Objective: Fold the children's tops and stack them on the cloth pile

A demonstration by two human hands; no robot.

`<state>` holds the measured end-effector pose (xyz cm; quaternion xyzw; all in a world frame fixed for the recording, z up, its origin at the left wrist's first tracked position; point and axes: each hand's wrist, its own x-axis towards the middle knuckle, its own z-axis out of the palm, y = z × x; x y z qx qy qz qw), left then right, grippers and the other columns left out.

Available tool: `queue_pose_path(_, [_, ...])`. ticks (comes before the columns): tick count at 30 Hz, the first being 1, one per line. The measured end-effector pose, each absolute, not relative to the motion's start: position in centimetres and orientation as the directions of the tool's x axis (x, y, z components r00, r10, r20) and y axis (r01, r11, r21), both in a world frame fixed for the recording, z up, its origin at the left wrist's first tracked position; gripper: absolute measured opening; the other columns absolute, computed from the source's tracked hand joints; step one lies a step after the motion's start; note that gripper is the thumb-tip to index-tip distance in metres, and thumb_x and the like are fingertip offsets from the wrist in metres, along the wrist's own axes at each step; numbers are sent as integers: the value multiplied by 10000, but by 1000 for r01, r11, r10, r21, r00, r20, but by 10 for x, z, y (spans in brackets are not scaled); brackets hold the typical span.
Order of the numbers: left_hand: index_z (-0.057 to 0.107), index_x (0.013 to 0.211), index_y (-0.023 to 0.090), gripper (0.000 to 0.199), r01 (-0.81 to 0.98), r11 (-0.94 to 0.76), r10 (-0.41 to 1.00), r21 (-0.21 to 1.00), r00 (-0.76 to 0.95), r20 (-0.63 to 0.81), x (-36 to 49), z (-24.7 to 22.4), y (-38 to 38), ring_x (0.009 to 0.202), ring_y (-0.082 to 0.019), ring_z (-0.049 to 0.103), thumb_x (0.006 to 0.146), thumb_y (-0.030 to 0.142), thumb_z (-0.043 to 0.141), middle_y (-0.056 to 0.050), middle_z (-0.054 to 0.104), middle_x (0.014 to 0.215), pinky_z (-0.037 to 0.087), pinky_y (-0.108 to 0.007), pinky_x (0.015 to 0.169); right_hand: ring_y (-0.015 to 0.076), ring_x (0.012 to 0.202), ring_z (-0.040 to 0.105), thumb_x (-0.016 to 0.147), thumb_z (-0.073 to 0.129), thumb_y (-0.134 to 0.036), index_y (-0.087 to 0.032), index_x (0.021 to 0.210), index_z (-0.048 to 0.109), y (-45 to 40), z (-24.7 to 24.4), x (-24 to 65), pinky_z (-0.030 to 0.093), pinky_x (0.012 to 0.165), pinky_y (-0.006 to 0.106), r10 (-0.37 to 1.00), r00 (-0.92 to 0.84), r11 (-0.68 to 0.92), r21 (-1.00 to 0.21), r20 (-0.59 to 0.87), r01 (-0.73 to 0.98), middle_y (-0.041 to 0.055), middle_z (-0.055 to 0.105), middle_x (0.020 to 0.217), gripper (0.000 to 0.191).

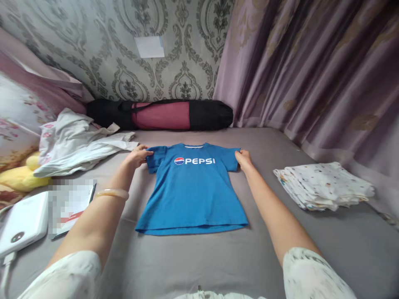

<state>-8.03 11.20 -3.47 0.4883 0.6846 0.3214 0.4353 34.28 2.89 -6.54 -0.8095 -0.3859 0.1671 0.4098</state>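
Observation:
A blue T-shirt (193,191) with a white PEPSI print lies spread out, front up, its collar away from me and its hem toward me. My left hand (139,155) pinches the end of the sleeve on the left. On the other side, my right hand (243,158) grips the end of the right sleeve between thumb and fingers. Both arms reach forward over the grey sheet (174,261), and a pale bangle (112,193) circles my left forearm. The shirt's body looks mostly flat, with slight creases.
A folded stack of white printed cloth (324,185) sits at right. Crumpled white clothing (84,143) lies at left, near a yellow plush (25,178), a flat packet (71,207) and a white power bank (25,222) with a cable. A long black-and-pink bag (160,115) lies along the wall.

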Motion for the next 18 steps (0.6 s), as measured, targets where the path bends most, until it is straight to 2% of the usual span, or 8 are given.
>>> queue_pose_path(2, [560,1230,219,499,509,149,986,848,-136,-91,-74,-41,109,701,-160,627,739,130,577,-15,622,825,524,-284,675,284,900,647,835,495,-190,-139,947,666,28,-64,336,505,795,364,737,674,-409,-759,54,507,113,665,772,211])
queue_pose_path(3, [540,1292,224,547,597,54,992,801,-125,26,-70,-45,108,763,-181,635,755,124,544,-39,626,882,525,-302,723,300,946,643,855,469,-196,-126,1027,653,27,-63,332,495,824,382,727,684,-431,-735,59,523,144,676,846,262])
queue_pose_path(6, [515,1372,210,554,831,-90,961,548,-73,268,-62,-55,101,929,-240,625,827,137,452,-113,594,1052,498,-343,840,336,985,651,931,377,-234,-79,1230,556,23,-62,322,484,830,433,743,664,-482,-619,86,620,218,673,977,382])
queue_pose_path(9, [458,1425,265,513,939,-71,955,337,-34,295,-62,-64,94,943,-261,626,927,207,346,-139,523,1190,488,-367,813,339,982,666,972,310,-231,-87,1298,487,18,-64,318,479,825,455,791,604,-506,-448,100,737,228,673,1004,397])
queue_pose_path(11, [419,1444,275,491,963,-59,964,261,-13,265,-66,-69,92,943,-276,628,963,276,319,-149,501,1230,490,-377,781,337,993,667,975,313,-213,-96,1293,481,15,-67,320,471,838,459,810,575,-507,-354,116,786,230,671,1026,379])
queue_pose_path(14, [399,1441,222,487,970,-43,970,240,-17,244,-73,-71,92,1002,-306,617,970,332,341,-173,512,1237,496,-384,785,352,998,663,968,328,-203,-73,1272,493,13,-70,325,467,833,465,826,550,-504,-277,124,818,248,666,1037,370])
queue_pose_path(18, [416,1408,170,474,962,-17,956,273,-64,286,-79,-64,92,1064,-305,607,946,276,394,-197,502,1282,499,-376,824,357,1030,643,945,325,-154,-36,1243,521,13,-65,325,453,850,472,820,556,-518,-231,141,823,280,641,1084,376])
